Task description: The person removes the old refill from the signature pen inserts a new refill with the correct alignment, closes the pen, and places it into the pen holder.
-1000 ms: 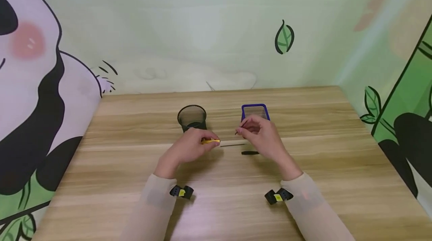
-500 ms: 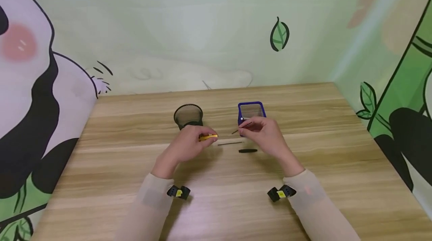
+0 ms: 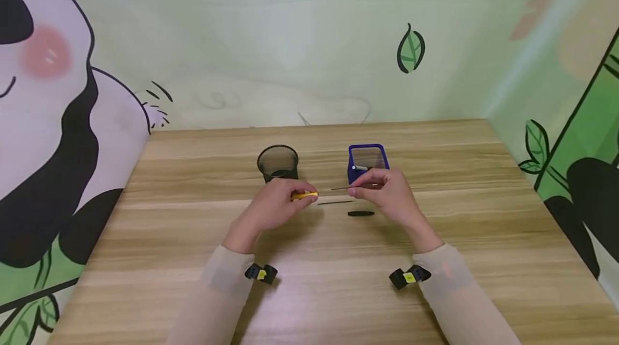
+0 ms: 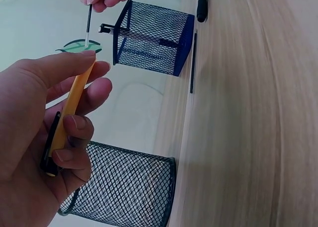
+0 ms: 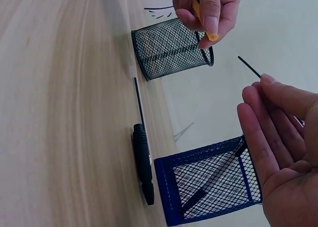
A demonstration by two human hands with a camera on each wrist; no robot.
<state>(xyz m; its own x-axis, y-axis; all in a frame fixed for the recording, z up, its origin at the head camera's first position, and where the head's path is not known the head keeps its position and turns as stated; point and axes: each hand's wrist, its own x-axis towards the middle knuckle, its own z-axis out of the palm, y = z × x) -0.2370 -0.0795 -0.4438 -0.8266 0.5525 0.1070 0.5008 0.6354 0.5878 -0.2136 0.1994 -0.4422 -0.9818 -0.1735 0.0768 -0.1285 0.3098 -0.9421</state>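
Observation:
My left hand [image 3: 278, 202] grips a yellow pen barrel [image 4: 74, 95] with a black clip, its open end facing right. Opposite it, thumb and fingertips of my right hand [image 3: 388, 194] pinch a thin dark pen refill [image 5: 248, 66]. The refill points toward the barrel's mouth, with a short gap between them in the right wrist view. Below the hands, a second thin dark refill [image 3: 335, 202] lies on the table. A black pen grip section [image 5: 142, 160] lies beside it, nearer the right hand.
Behind the left hand stands a round black mesh pen cup [image 4: 124, 187]. A square blue mesh pen holder [image 4: 185, 45] stands behind the right hand, with a pen [image 5: 221, 170] leaning inside. The wooden table [image 3: 309, 291] meets a printed wall cloth [image 3: 290, 65] at the back.
The refill in my right hand has swung from slanting to nearly level, its tip toward the barrel. My right hand has moved slightly right. My left hand keeps its hold on the pen barrel.

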